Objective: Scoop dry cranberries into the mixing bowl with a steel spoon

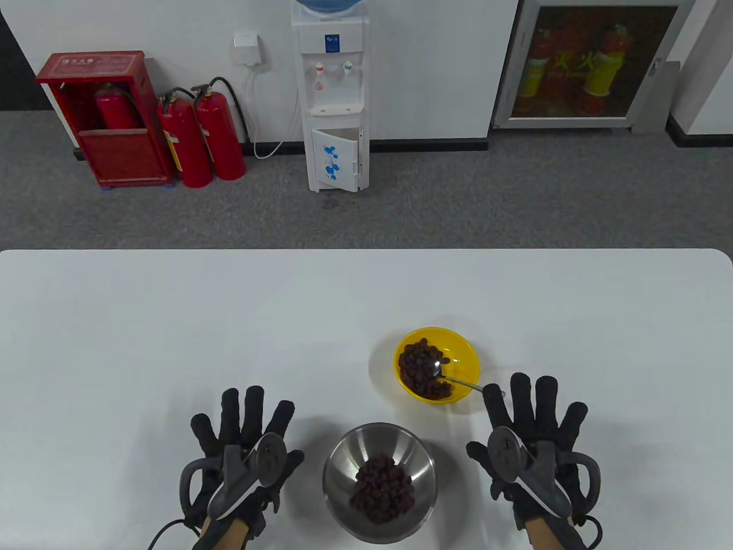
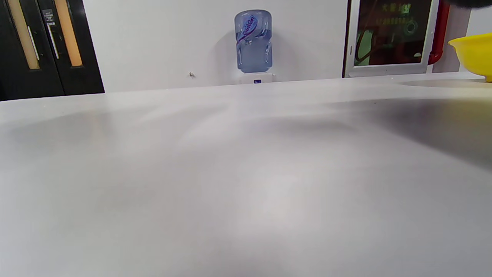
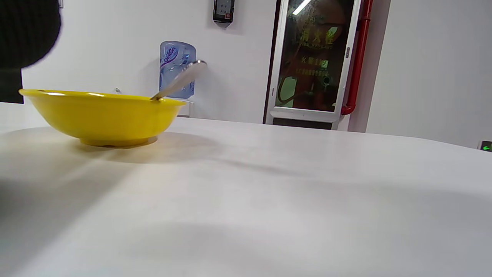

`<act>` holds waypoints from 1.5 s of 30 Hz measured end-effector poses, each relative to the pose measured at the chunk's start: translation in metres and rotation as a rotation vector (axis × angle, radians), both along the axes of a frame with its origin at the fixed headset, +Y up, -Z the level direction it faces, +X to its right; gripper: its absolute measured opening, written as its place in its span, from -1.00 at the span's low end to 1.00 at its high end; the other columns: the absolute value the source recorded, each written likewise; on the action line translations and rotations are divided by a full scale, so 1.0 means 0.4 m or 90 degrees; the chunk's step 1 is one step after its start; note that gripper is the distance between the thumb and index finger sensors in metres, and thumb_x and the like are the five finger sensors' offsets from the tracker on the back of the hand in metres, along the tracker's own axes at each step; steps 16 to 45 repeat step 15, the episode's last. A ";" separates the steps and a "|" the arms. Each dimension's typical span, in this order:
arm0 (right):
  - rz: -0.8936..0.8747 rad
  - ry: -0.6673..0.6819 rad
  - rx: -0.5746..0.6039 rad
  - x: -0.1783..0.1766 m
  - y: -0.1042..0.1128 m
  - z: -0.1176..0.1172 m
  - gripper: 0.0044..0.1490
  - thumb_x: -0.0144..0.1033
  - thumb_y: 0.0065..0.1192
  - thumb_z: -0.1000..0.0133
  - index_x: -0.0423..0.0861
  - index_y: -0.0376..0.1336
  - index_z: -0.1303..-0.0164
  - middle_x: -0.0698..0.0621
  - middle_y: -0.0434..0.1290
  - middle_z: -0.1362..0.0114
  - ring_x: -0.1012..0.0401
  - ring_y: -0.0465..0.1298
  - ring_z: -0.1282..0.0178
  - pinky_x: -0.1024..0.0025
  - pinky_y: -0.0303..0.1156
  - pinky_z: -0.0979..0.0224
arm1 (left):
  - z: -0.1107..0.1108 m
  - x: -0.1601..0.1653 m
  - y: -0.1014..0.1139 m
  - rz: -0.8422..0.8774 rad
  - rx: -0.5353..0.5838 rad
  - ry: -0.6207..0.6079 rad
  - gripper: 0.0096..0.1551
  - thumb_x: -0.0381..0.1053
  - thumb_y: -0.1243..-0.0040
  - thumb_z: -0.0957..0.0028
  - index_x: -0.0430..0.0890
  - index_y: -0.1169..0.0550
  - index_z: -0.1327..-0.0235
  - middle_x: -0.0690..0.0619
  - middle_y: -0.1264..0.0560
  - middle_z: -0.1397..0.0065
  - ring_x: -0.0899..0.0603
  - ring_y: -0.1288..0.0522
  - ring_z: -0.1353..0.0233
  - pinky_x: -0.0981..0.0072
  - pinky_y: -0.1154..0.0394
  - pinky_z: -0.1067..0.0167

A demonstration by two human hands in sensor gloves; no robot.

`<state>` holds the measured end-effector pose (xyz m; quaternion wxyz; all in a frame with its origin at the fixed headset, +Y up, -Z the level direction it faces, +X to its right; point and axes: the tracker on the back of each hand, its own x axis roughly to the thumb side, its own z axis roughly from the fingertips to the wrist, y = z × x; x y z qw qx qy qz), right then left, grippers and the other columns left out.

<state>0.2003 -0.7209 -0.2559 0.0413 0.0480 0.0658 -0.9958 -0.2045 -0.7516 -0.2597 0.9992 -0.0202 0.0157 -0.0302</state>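
Observation:
A yellow bowl (image 1: 465, 350) holds dark dried cranberries (image 1: 421, 366). A steel spoon (image 1: 458, 380) lies in it, its bowl on the berries and its handle over the right rim. The steel mixing bowl (image 1: 343, 458) stands nearer me and holds a heap of cranberries (image 1: 382, 487). My left hand (image 1: 243, 444) lies flat on the table left of the mixing bowl, fingers spread, holding nothing. My right hand (image 1: 532, 435) lies flat to its right, fingers spread and empty, its index fingertip close to the spoon's handle end. The right wrist view shows the yellow bowl (image 3: 100, 115) with the spoon handle (image 3: 180, 79) sticking up.
The white table (image 1: 172, 321) reaches far back and to both sides. Behind it on the floor stand a water dispenser (image 1: 335, 97) and red fire extinguishers (image 1: 200, 137). The left wrist view shows bare tabletop and the yellow bowl's edge (image 2: 474, 54).

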 end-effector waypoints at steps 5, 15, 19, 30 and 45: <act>-0.006 0.010 -0.005 -0.005 -0.005 -0.001 0.26 0.60 0.14 0.17 0.49 -0.48 -0.46 0.24 -0.67 -0.61 0.08 -0.68 -0.63 -0.35 -0.63 -0.47 | 0.001 0.002 0.003 0.004 -0.007 0.004 -0.03 0.67 0.14 0.20 0.58 0.23 -0.41 0.24 0.51 -0.67 -0.22 0.54 -0.70 -0.54 0.48 -0.33; -0.039 0.024 0.001 -0.007 -0.014 -0.003 0.23 0.59 0.13 0.16 0.48 -0.44 -0.49 0.22 -0.61 -0.64 0.08 -0.61 -0.67 -0.35 -0.59 -0.50 | -0.001 -0.007 0.005 0.027 -0.004 0.010 -0.03 0.66 0.18 0.20 0.56 0.24 -0.41 0.24 0.49 -0.68 -0.20 0.52 -0.71 -0.52 0.49 -0.35; -0.039 0.024 0.001 -0.007 -0.014 -0.003 0.23 0.59 0.13 0.16 0.48 -0.44 -0.49 0.22 -0.61 -0.64 0.08 -0.61 -0.67 -0.35 -0.59 -0.50 | -0.001 -0.007 0.005 0.027 -0.004 0.010 -0.03 0.66 0.18 0.20 0.56 0.24 -0.41 0.24 0.49 -0.68 -0.20 0.52 -0.71 -0.52 0.49 -0.35; -0.039 0.024 0.001 -0.007 -0.014 -0.003 0.23 0.59 0.13 0.16 0.48 -0.44 -0.49 0.22 -0.61 -0.64 0.08 -0.61 -0.67 -0.35 -0.59 -0.50 | -0.001 -0.007 0.005 0.027 -0.004 0.010 -0.03 0.66 0.18 0.20 0.56 0.24 -0.41 0.24 0.49 -0.68 -0.20 0.52 -0.71 -0.52 0.49 -0.35; -0.039 0.024 0.001 -0.007 -0.014 -0.003 0.23 0.59 0.13 0.16 0.48 -0.44 -0.49 0.22 -0.61 -0.64 0.08 -0.61 -0.67 -0.35 -0.59 -0.50 | -0.001 -0.007 0.005 0.027 -0.004 0.010 -0.03 0.66 0.18 0.20 0.56 0.24 -0.41 0.24 0.49 -0.68 -0.20 0.52 -0.71 -0.52 0.49 -0.35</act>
